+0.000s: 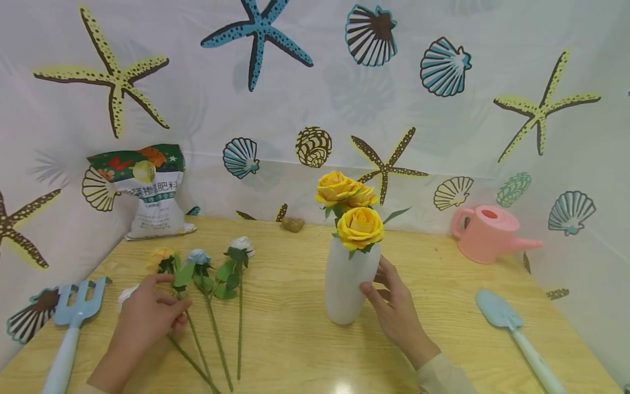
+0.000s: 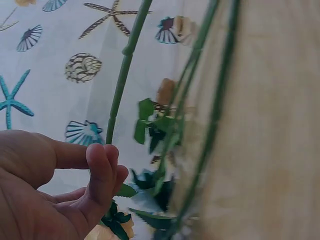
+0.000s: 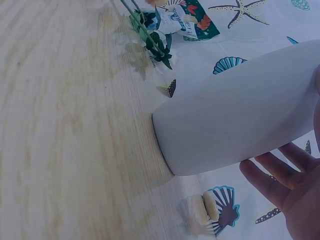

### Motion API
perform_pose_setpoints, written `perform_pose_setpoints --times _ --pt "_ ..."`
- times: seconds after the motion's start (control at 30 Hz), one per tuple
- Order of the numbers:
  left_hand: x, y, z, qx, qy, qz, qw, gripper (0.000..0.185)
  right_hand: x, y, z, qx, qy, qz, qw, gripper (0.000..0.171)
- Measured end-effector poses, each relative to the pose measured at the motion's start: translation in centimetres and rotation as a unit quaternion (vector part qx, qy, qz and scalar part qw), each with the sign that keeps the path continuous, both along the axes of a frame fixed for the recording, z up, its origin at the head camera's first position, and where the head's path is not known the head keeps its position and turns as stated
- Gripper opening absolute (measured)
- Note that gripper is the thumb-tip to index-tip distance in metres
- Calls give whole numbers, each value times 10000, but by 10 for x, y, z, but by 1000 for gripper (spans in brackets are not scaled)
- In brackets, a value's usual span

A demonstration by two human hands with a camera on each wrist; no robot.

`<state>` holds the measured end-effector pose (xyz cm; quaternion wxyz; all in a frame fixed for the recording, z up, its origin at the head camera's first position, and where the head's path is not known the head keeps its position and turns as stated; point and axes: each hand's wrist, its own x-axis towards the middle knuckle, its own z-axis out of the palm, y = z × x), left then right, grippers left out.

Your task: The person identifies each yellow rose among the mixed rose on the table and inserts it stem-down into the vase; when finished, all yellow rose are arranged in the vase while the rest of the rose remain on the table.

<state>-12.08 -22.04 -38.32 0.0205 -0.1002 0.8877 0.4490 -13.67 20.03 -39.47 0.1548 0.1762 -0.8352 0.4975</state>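
upright white vase (image 1: 346,284), yellow roses (image 1: 351,207), loose stems (image 1: 216,323)

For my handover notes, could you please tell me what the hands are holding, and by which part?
The left hand pinches a flower stem just below its bloom. The right hand rests against the white vase on its side.

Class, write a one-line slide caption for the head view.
Right hand steadies a white vase of yellow roses while the left hand pinches a flower stem.
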Motion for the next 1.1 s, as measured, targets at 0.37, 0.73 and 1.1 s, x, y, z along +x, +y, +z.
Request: perform_pose_setpoints --times 0.37,0.73,1.1 --pt "0 33 55 684 1460 96 9869 70 1 2 -1 48 0 -53 10000 59" --pt "-8 114 88 1824 3860 -349 9036 59 -2 0 -1 31 -86 -83 9999 60" --pt "-27 165 112 3055 5199 -907 7926 45 0 0 0 62 -41 -73 9999 60"
